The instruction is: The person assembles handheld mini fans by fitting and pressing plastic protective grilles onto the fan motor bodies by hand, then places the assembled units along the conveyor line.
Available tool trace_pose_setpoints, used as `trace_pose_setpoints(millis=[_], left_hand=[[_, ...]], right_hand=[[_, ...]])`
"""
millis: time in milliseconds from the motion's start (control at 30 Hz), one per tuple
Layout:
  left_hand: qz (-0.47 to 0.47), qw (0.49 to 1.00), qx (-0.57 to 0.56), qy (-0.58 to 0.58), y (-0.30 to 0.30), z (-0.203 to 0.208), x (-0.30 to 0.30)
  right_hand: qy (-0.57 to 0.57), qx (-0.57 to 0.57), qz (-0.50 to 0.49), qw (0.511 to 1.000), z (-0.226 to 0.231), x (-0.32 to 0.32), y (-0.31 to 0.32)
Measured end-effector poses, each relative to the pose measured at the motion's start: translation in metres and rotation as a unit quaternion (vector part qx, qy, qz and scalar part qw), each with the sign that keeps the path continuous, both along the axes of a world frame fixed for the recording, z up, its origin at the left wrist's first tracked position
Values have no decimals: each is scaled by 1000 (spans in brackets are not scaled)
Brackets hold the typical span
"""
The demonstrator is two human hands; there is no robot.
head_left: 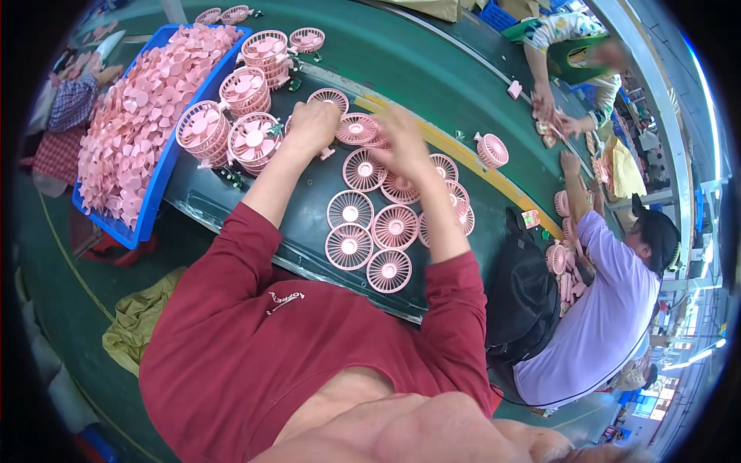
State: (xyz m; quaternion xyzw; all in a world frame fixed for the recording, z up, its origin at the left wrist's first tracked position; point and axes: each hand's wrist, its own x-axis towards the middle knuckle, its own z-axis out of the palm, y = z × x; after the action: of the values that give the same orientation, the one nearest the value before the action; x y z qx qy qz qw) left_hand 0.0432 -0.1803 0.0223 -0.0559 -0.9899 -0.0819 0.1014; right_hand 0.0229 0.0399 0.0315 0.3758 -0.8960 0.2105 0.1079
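My left hand [315, 127] is closed, its fingers bent down and mostly hidden behind its back. It sits beside a round pink fan grille [330, 98], and a small pink stem [327, 153] shows just under it. Whatever the fingers grip cannot be made out. My right hand [401, 143] is smeared by motion above the laid-out pink grilles, close to one grille [357, 129]. Several round grilles lie flat in front of me, such as this one [395, 226]. Stacked pink fan housings with blades inside [247, 91] stand left of my left hand.
A blue bin [147, 207] heaped with pink fan blades [147, 116] stands at the left. Across the green conveyor [455, 73] a person [575, 62] handles parts. Another person in a lilac shirt [602, 309] works at the right, beside a black bag [525, 285]. One fan housing [492, 150] sits on the belt.
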Motion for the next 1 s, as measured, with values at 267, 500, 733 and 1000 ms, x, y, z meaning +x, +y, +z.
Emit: trace_pose_setpoints(millis=[267, 500, 733, 1000], left_hand=[[39, 996, 56, 54, -14, 46, 3], [30, 953, 271, 132, -3, 45, 15], [-69, 660, 738, -120, 46, 2, 31], [-127, 294, 925, -204, 68, -11, 28]], right_hand=[[13, -109, -86, 990, -12, -3, -7], [-223, -533, -89, 811, 45, 40, 13], [-47, -356, -131, 924, 19, 56, -1], [81, -180, -53, 979, 9, 76, -26]])
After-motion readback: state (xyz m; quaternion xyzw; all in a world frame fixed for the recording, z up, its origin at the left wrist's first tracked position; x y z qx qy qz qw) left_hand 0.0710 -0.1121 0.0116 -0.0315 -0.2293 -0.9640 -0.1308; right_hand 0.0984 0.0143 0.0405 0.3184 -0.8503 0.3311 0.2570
